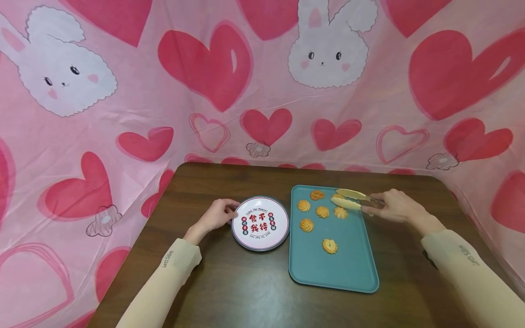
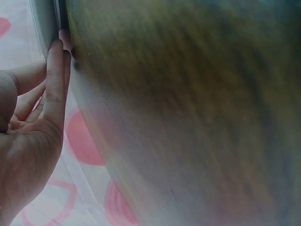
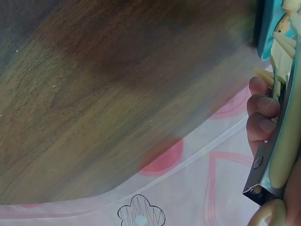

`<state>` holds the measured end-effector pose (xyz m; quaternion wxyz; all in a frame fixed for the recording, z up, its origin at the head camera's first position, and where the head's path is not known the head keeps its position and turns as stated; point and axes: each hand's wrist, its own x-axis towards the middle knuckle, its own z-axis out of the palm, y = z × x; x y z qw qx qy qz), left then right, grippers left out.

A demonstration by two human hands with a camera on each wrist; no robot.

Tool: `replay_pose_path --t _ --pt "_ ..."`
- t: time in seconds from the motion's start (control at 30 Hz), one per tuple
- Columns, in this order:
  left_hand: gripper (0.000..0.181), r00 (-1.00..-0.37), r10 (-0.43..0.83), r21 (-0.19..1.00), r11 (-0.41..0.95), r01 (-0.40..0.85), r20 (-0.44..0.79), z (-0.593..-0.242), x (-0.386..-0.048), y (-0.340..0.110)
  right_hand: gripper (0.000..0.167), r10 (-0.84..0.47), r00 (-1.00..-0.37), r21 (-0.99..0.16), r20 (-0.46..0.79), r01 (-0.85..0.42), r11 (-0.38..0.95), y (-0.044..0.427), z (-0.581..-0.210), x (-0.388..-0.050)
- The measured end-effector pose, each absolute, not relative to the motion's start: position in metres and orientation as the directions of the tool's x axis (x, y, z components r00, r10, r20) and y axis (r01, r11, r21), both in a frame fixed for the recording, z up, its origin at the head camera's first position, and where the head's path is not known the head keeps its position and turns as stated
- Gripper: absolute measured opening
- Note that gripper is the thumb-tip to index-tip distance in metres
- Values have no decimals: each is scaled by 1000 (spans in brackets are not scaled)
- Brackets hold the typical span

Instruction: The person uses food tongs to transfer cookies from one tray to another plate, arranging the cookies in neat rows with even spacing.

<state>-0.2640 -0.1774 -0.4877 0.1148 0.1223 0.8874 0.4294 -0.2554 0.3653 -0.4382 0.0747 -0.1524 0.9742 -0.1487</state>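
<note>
My left hand (image 1: 215, 215) holds the left rim of a round white plate (image 1: 266, 239) with red and black lettering, thumb and fingers at its edge. In the left wrist view, the fingers (image 2: 55, 89) reach up to that rim. My right hand (image 1: 395, 206) grips tongs (image 1: 352, 194) with cream-coloured tips and a metal body; its curled fingers (image 3: 263, 106) show in the right wrist view. The tong tips hover over the back right of a teal tray (image 1: 336, 273), around a cookie mostly hidden by them. A swirl cookie (image 1: 340, 212) lies just in front.
Also on the tray are a pretzel-shaped cookie (image 1: 317, 195), several swirl cookies (image 1: 322, 212) and a round ridged-edge cookie (image 1: 330, 246) nearer the front. The tray stands right beside the plate on a dark wooden table (image 1: 229, 291). A pink heart-and-rabbit cloth (image 1: 213, 132) hangs behind.
</note>
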Motion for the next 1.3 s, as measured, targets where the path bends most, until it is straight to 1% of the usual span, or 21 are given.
replay_pose_path --t 0.3,0.5,0.73,0.87,0.97,1.3 --pt "36 -942 320 792 598 121 -97 -486 -263 -177 76 -341 -937 -305 -80 -303 903 365 -437 -255" --pt "36 -942 319 790 601 119 -101 -486 -263 -178 71 -358 -932 -317 -56 -324 891 362 -432 -257" --pt "36 -943 319 792 599 122 -96 -486 -264 -179 68 -375 -927 -299 -21 -352 887 346 -423 -260" --pt "36 -944 316 794 597 115 -100 -485 -263 -179 61 -424 -906 -291 13 -409 865 334 -420 -264" --pt "37 -944 312 794 599 108 -107 -485 -263 -178 60 -457 -889 -277 30 -447 851 324 -419 -267" --pt "36 -945 312 789 603 119 -96 -485 -263 -178 60 -533 -845 -276 39 -521 807 284 -415 -274"
